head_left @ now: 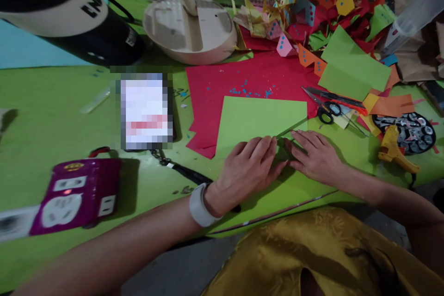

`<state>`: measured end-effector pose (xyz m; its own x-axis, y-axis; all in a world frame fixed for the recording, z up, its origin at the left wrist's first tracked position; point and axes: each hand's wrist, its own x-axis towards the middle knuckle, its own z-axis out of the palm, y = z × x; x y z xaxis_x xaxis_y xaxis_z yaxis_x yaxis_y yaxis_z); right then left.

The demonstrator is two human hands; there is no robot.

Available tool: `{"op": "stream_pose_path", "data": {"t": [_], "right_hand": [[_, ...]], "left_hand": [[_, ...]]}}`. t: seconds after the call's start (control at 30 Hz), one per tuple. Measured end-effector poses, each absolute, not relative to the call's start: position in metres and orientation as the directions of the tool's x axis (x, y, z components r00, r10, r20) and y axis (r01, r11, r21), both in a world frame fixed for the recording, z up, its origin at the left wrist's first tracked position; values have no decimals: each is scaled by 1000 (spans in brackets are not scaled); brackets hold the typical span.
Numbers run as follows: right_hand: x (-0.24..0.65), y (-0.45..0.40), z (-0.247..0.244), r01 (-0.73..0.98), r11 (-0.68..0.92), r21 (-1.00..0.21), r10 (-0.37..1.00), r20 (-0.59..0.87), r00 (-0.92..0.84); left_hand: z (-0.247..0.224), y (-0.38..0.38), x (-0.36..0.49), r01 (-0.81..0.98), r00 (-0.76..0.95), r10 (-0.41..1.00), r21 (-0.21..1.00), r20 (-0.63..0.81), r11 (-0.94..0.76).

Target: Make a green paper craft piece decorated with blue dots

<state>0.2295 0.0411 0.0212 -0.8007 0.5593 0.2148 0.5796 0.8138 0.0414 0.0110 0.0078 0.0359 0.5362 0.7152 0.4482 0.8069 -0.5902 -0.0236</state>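
A light green sheet of paper [260,118] lies partly over a red sheet [208,97], with its lower right part turned over in a fold. My left hand [248,164], with a pale band at the wrist, has its fingers together and closed on the paper at the fold. Just to its right, my right hand [314,155] grips the same folded edge, fingertips almost meeting those of the left. The fingers hide the paper's lower corner. Black-handled scissors [326,111] and an orange cutter knife [342,99] lie beyond my right hand.
A lit phone [147,111] and a purple power box [78,194] sit left. Behind stand a bottle [76,18] and a round base with a post [190,32]. Cut paper pieces [305,9] pile up at the back right; a yellow glue gun [395,150] lies right.
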Motion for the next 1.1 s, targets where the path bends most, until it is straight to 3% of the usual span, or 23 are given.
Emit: {"op": "stream_pose_path", "data": {"t": [0.2, 1.1], "right_hand": [[228, 42, 20, 590, 807, 17, 575, 202, -793], [227, 43, 24, 591, 807, 7, 578, 196, -792]], "left_hand": [[30, 8, 12, 824, 542, 745, -69, 389, -563], [25, 2, 15, 765, 610, 718, -16, 336, -643]]}}
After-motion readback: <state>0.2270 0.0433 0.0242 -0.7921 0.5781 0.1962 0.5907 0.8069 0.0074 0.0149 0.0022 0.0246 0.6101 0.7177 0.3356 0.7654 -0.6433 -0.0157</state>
